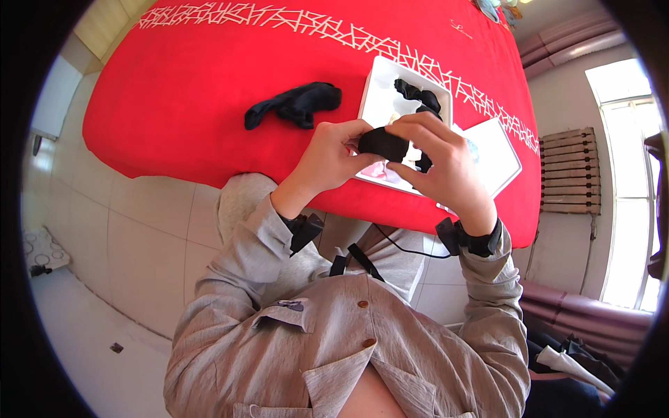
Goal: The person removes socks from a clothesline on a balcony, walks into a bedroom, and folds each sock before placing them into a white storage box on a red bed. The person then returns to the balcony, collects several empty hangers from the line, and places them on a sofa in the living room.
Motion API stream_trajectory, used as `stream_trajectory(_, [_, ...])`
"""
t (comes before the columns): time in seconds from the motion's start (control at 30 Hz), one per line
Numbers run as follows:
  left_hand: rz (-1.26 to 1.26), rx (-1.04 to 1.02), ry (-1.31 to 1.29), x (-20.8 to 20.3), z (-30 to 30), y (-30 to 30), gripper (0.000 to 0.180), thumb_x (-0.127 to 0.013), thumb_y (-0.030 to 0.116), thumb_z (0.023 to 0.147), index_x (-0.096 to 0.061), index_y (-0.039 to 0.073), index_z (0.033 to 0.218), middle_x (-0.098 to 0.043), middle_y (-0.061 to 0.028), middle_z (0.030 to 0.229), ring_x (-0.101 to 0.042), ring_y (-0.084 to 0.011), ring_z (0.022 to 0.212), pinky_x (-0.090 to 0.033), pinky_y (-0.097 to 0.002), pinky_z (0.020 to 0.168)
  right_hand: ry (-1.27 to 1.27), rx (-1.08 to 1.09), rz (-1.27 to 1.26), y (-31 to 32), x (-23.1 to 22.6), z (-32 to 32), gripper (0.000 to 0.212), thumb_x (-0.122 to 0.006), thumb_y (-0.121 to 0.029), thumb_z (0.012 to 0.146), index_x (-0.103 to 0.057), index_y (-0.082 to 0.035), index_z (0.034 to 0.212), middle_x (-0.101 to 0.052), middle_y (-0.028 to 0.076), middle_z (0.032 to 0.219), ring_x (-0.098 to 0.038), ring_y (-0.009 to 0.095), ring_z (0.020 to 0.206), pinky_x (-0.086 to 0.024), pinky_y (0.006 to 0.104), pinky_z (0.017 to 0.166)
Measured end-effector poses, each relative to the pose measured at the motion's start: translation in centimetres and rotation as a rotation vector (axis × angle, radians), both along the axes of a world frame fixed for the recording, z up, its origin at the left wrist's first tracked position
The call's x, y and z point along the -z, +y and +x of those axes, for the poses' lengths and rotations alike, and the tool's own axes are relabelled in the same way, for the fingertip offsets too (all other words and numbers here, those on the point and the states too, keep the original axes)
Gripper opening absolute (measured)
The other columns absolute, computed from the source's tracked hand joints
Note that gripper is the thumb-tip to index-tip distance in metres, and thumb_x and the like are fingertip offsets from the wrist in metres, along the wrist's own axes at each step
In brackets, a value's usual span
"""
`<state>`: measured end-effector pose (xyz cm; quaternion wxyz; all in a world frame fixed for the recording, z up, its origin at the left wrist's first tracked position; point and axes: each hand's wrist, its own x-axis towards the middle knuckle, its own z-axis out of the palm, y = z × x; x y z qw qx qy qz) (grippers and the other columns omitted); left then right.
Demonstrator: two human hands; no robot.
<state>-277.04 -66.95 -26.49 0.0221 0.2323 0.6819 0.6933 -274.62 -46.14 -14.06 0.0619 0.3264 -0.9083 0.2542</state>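
I held the rolled sock (382, 143) over the bed's (195, 90) edge, left hand (333, 155) and right hand (437, 161) both in a closed grip on it, best kept tight so it wouldn't unroll.

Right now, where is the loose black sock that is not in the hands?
In the head view the loose black sock lies on the red bedspread, left of the white box and above the left hand.
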Motion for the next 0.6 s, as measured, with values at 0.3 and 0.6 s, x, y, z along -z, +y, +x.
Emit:
stream_trajectory(0.3, [-0.163, -0.408, 0.291, 1.5, -1.6, -0.2, 0.047, -0.09, 0.004, 0.078, -0.07, -0.001, 0.121, -0.072, -0.0106, 0.107, -0.07, -0.0178, 0.067, -0.057, -0.03, 0.066, -0.08, 0.208, 0.132, 2.5, 4.6, -7.8, 0.034, -0.085, -0.01, 0.076, -0.078, -0.001, 0.109, -0.079, 0.017, 0.093, -0.078, 0.033, 0.084, -0.062, 0.0368, 0.079])
stream_trajectory(0.6, [-0.178, -0.319, 0.076, 3.7, -1.8, 0.6, 0.025, -0.08, 0.007, 0.089, -0.074, -0.006, 0.109, -0.08, -0.0166, 0.09, -0.08, -0.0225, 0.076, -0.061, -0.0322, 0.07, -0.369, 0.218, -0.043, 1.0, 10.8, -11.6, 0.029, -0.085, -0.014, 0.073, -0.077, -0.001, 0.098, -0.078, 0.02, 0.091, -0.077, 0.036, 0.084, -0.062, 0.0386, 0.08])
